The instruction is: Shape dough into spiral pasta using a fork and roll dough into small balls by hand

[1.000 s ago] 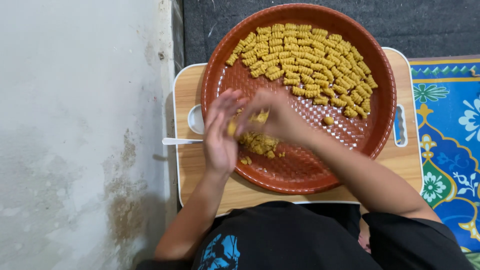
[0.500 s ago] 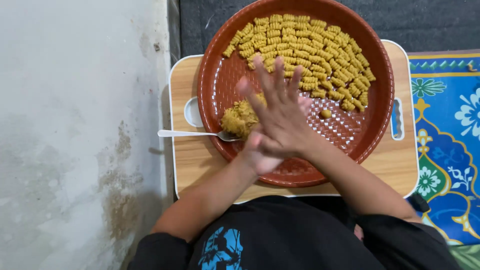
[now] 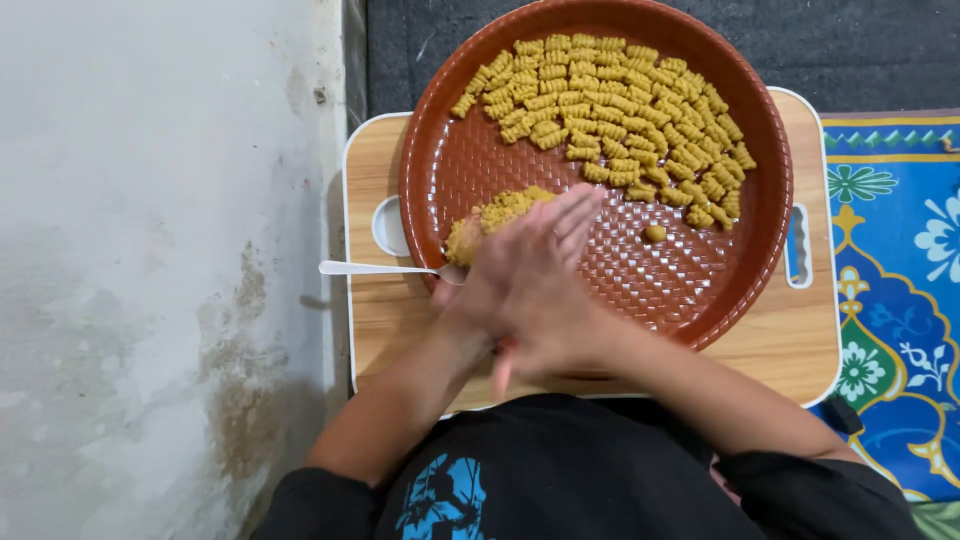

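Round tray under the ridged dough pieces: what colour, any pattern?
Reddish-brown round tray, with a woven, basket-like embossed texture on its floor. Head view shows it clearly.

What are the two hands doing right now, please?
Right hand: on top, flat, fingers straight, pressed against the left palm.
Left hand: underneath, mostly hidden; whether dough is between the palms cannot be told.

No packages, labels, signs or screens (none anywhere in view)
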